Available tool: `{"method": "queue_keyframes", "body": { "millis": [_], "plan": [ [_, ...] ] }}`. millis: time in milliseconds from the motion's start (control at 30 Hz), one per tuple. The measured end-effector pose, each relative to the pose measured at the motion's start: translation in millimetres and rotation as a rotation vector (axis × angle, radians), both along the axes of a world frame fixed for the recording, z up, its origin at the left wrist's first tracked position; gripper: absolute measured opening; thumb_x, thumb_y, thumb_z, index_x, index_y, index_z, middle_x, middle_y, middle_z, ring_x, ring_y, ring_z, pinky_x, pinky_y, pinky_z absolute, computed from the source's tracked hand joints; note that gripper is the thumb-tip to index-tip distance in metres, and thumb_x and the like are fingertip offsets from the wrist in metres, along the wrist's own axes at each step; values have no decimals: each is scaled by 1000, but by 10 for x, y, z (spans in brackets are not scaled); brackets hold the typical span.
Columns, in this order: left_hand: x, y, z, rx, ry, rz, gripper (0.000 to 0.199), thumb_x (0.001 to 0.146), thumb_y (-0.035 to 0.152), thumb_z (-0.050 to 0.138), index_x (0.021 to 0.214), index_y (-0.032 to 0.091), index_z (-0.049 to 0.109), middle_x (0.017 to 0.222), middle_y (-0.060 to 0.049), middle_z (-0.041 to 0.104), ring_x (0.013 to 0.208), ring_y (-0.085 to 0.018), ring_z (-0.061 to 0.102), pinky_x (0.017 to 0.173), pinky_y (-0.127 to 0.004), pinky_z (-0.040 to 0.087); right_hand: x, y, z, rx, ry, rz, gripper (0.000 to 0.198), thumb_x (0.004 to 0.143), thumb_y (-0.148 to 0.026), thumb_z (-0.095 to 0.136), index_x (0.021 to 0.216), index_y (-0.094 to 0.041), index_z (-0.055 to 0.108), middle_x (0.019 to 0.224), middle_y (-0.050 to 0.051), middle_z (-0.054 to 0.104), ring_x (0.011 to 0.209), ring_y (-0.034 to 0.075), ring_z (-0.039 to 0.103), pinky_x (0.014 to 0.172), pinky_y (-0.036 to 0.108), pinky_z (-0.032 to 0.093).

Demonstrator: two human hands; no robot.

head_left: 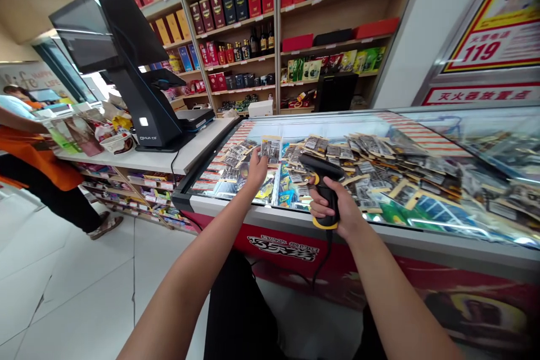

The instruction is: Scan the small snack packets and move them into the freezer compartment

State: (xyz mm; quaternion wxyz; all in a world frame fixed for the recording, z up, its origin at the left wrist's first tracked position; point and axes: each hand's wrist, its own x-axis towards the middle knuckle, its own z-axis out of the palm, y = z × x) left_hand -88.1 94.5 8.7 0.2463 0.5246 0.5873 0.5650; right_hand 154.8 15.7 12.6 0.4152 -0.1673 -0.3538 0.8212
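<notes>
My right hand (331, 205) is wrapped round the grip of a black and yellow barcode scanner (321, 167). The scanner's head points to the left, and its cable hangs down in front of the freezer. My left hand (257, 169) is closed at the left edge of a small snack packet (270, 148) with a clear, dark-filled front and a tan border; some fingertips are hidden. Many similar packets (375, 147) lie in a loose heap on the freezer's glass top (337, 124), to the right of my left hand and behind the scanner. A smaller pile of packets (236, 154) lies on the left.
A checkout terminal (143, 90) stands on a white counter (185, 157) to the left. Shelves (236, 25) of boxes and bottles line the back. At far left stands a person in an orange garment (50, 157). The chest freezer's red front (270, 242) is close to my legs.
</notes>
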Motion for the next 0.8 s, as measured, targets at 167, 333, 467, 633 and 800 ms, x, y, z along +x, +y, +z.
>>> {"method": "queue_keyframes", "body": {
  "millis": [167, 333, 467, 633, 800],
  "plan": [
    [432, 287, 477, 8, 174, -78, 30, 104, 19, 44, 131, 18, 58, 129, -11, 73, 116, -22, 68, 98, -31, 52, 108, 0, -13, -72, 251, -125, 31, 83, -36, 82, 99, -21, 59, 56, -12, 41, 36, 2, 28, 41, 15, 39],
    [1036, 591, 898, -230, 483, -153, 31, 103, 27, 51, 130, 15, 62, 133, -18, 73, 124, -31, 67, 102, -38, 49, 106, 6, -34, -83, 303, -132, 31, 84, -36, 80, 100, -23, 57, 56, -13, 41, 35, 3, 30, 42, 15, 40],
    [1278, 594, 860, -302, 777, -107, 33, 102, 34, 55, 127, 16, 67, 144, -24, 64, 143, -41, 51, 114, -52, 41, 97, 4, -32, -109, 308, -128, 31, 83, -34, 81, 99, -21, 58, 55, -13, 42, 35, 2, 31, 41, 15, 39],
    [1023, 446, 674, -157, 789, 48, 47, 104, 49, 50, 139, 20, 62, 156, -21, 49, 147, -40, 43, 120, -54, 35, 109, 15, -25, -127, 309, -87, 29, 84, -32, 80, 100, -21, 59, 56, -13, 44, 35, 2, 31, 41, 16, 41],
    [97, 249, 516, -193, 928, 307, 47, 101, 47, 54, 139, 21, 62, 153, -22, 52, 145, -41, 44, 119, -56, 34, 113, 32, -17, -137, 312, -53, 26, 86, -30, 79, 101, -22, 59, 56, -12, 44, 35, 3, 32, 41, 17, 43]
  ]
}}
